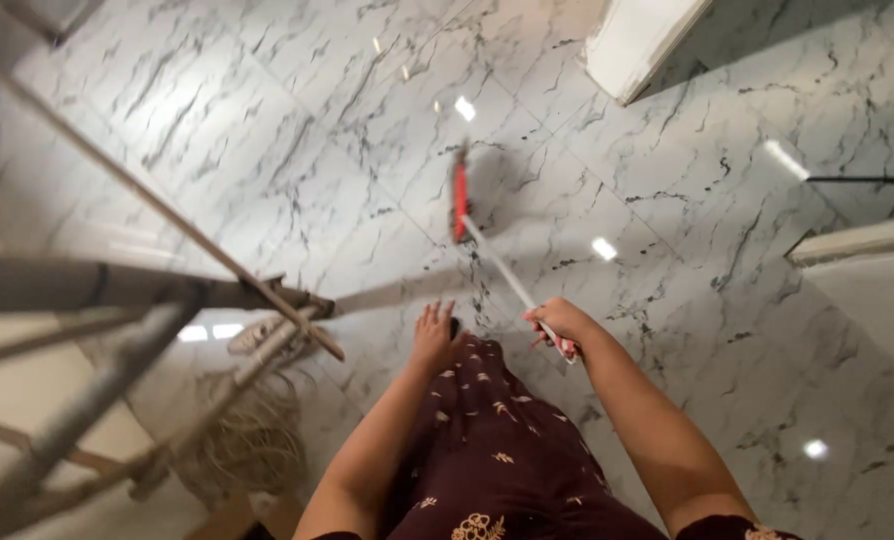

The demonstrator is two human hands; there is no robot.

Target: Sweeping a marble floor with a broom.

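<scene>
My right hand (559, 323) grips the near end of a long white handle (502, 268). The handle runs away from me to a red broom head (460, 200) that rests on the marble floor (687, 200); the head is blurred. My left hand (434, 335) hangs beside my dark maroon patterned dress (497, 440) with its fingers apart and nothing in it. The two hands are about a hand's width apart, left of the handle's end.
A metal folding rack or ladder frame (147, 300) fills the left side, with a string mop head (252, 440) lying beneath it. A white cabinet or door base (637, 40) stands at the top, and a white ledge (857, 245) juts in at the right.
</scene>
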